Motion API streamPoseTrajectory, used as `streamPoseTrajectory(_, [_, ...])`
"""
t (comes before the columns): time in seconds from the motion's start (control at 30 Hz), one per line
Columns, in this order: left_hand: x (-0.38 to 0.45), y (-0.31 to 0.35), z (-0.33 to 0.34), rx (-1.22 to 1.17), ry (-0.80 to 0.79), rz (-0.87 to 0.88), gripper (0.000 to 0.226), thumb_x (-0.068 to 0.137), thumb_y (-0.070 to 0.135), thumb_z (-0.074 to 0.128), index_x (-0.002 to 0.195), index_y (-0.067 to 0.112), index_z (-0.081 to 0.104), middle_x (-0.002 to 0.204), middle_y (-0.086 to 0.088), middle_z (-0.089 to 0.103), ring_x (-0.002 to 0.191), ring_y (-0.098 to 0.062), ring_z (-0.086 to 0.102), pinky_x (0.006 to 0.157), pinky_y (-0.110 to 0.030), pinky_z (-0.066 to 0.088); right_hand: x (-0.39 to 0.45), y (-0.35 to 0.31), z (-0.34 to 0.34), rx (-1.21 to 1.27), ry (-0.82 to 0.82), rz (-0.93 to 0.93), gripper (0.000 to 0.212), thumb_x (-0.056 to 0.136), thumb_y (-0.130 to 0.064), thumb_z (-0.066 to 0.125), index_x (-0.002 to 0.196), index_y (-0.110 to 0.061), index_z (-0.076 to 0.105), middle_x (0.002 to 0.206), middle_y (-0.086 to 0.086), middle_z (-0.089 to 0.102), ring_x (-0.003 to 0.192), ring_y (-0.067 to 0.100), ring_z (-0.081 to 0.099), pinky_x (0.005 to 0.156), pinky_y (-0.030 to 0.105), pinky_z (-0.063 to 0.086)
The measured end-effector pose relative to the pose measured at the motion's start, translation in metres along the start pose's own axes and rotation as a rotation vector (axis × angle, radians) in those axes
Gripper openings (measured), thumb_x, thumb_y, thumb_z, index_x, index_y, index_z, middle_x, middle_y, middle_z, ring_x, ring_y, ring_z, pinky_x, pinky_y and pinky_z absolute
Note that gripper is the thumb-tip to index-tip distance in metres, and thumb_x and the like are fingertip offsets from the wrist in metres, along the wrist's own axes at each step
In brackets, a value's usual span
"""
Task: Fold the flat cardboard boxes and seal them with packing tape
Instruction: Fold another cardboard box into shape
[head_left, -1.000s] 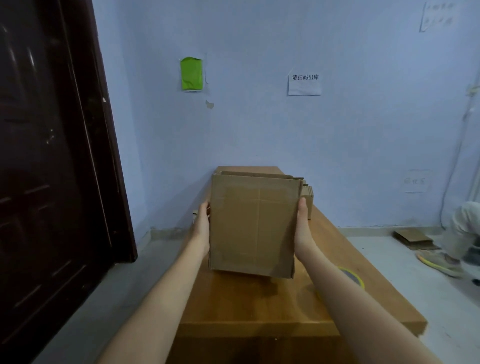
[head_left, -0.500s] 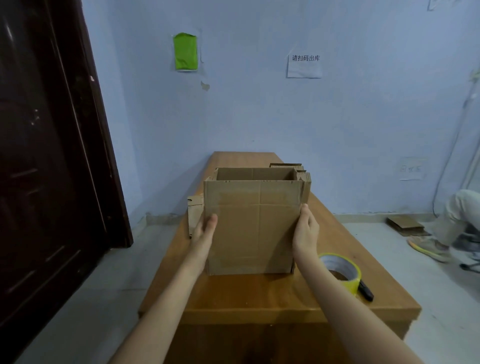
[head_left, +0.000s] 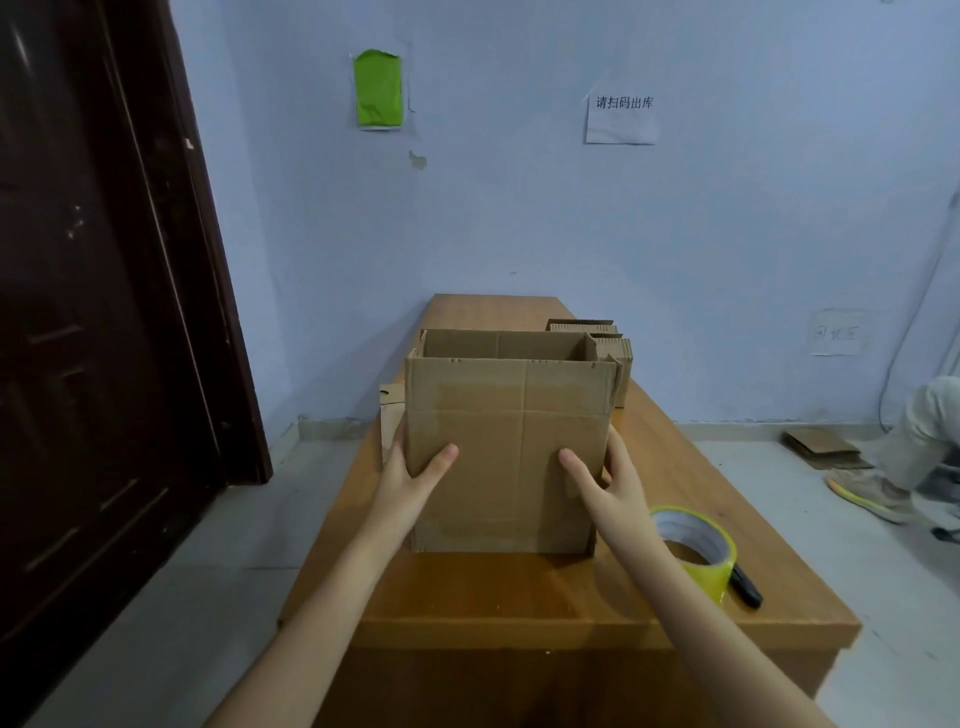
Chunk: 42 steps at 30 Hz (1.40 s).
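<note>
We have the cardboard box (head_left: 506, 452) standing squared up on the tabletop (head_left: 519, 597), top open; our left hand (head_left: 410, 480) and right hand (head_left: 605, 480) each grip a side edge; flaps remain unfolded, and the packing tape (head_left: 693, 548) waits nearby, so sealing is left.

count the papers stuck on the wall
3: a green paper upper left, a white note with writing to its right, and a faint sheet low at right. More may lie outside the frame.
</note>
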<state>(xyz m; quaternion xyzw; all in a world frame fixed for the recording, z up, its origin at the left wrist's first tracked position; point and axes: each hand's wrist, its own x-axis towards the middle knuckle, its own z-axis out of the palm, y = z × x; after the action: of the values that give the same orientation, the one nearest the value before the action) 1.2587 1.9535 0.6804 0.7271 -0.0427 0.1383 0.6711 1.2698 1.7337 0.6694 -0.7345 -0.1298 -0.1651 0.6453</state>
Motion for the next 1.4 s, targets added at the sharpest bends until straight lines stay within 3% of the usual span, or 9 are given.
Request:
streamPoseTrajectory(0.13, [0.004, 0.015, -0.006, 0.019, -0.014, 0.048, 0.089, 0.066, 0.067, 0.062, 0.14, 0.028, 0.034, 0.123, 0.019, 0.051, 0.117, -0.001, 0.05, 0.084, -0.008, 0.04, 0.007, -0.007, -0.008, -0.001, 0.049, -0.033, 0.068, 0.081, -0.05, 0.054, 0.142, -0.023, 0.038, 0.133, -0.011, 0.052, 0.122, 0.005, 0.049, 0.093, 0.02, 0.048])
streamPoseTrajectory(0.2, [0.008, 0.029, -0.01, -0.005, 0.021, 0.091, 0.102, 0.058, 0.082, 0.058, 0.142, 0.031, 0.033, 0.131, 0.021, 0.05, 0.122, 0.001, 0.047, 0.098, -0.019, 0.04, 0.014, -0.019, -0.012, -0.015, 0.114, -0.065, 0.057, 0.087, -0.047, 0.051, 0.138, -0.023, 0.041, 0.128, -0.014, 0.053, 0.118, -0.001, 0.049, 0.085, 0.01, 0.045])
streamPoseTrajectory(0.47, [0.025, 0.07, 0.006, -0.083, 0.171, 0.068, 0.058, 0.092, 0.053, 0.044, 0.143, 0.025, 0.04, 0.145, 0.008, 0.043, 0.134, -0.009, 0.037, 0.114, -0.031, 0.026, 0.048, -0.061, -0.003, 0.046, 0.281, -0.096, 0.037, 0.093, -0.043, 0.053, 0.122, -0.02, 0.056, 0.118, -0.007, 0.059, 0.111, 0.005, 0.053, 0.087, 0.018, 0.045])
streamPoseTrajectory(0.6, [0.031, 0.067, 0.009, -0.15, 0.223, 0.024, 0.041, 0.091, 0.046, 0.052, 0.128, 0.029, 0.054, 0.13, 0.009, 0.056, 0.123, -0.011, 0.049, 0.11, -0.04, 0.036, 0.048, -0.061, 0.004, 0.061, 0.3, -0.054, 0.037, 0.093, -0.041, 0.055, 0.124, -0.02, 0.055, 0.118, -0.007, 0.058, 0.111, 0.007, 0.052, 0.083, 0.016, 0.044])
streamPoseTrajectory(0.73, [0.03, 0.074, 0.006, -0.198, 0.157, -0.086, 0.065, 0.064, 0.058, 0.057, 0.124, 0.033, 0.059, 0.131, 0.004, 0.057, 0.123, -0.018, 0.05, 0.108, -0.047, 0.036, 0.043, -0.059, 0.004, 0.058, 0.285, -0.043, 0.034, 0.095, -0.037, 0.053, 0.125, -0.022, 0.055, 0.116, -0.009, 0.057, 0.108, 0.002, 0.052, 0.077, 0.014, 0.044])
streamPoseTrajectory(0.93, [0.036, 0.084, -0.003, -0.328, -0.054, -0.168, 0.04, 0.064, 0.031, 0.054, 0.103, 0.022, 0.059, 0.106, -0.004, 0.062, 0.085, -0.02, 0.06, 0.066, -0.029, 0.047, 0.039, -0.061, 0.006, 0.097, 0.232, -0.057, 0.023, 0.098, -0.035, 0.046, 0.106, -0.024, 0.065, 0.096, -0.02, 0.06, 0.081, -0.022, 0.05, 0.071, 0.013, 0.04])
streamPoseTrajectory(1.1, [0.036, 0.076, -0.027, -0.126, -0.35, -0.071, 0.098, 0.045, 0.022, 0.061, 0.141, 0.021, 0.043, 0.146, 0.0, 0.041, 0.136, -0.02, 0.036, 0.113, -0.038, 0.029, 0.042, -0.041, 0.005, 0.038, 0.172, -0.066, 0.032, 0.097, -0.042, 0.035, 0.118, -0.035, 0.058, 0.112, -0.024, 0.056, 0.11, -0.007, 0.049, 0.089, 0.019, 0.043])
streamPoseTrajectory(1.23, [0.034, 0.077, -0.038, 0.072, -0.524, -0.041, 0.099, 0.054, 0.029, 0.062, 0.148, 0.022, 0.028, 0.139, 0.016, 0.041, 0.135, -0.002, 0.031, 0.117, -0.032, 0.02, 0.038, -0.025, -0.006, -0.029, 0.06, -0.155, 0.033, 0.101, -0.034, 0.029, 0.125, -0.039, 0.052, 0.127, -0.033, 0.048, 0.12, -0.016, 0.039, 0.106, 0.02, 0.033])
streamPoseTrajectory(1.4, [0.036, 0.068, -0.048, 0.253, -0.575, -0.012, 0.094, 0.053, 0.075, 0.067, 0.136, 0.05, 0.031, 0.151, 0.026, 0.021, 0.141, 0.0, 0.019, 0.119, -0.039, 0.016, 0.028, -0.026, -0.027, -0.109, -0.136, -0.256, 0.072, 0.082, -0.08, 0.028, 0.136, -0.036, 0.044, 0.139, -0.032, 0.041, 0.131, -0.011, 0.033, 0.101, 0.002, 0.026])
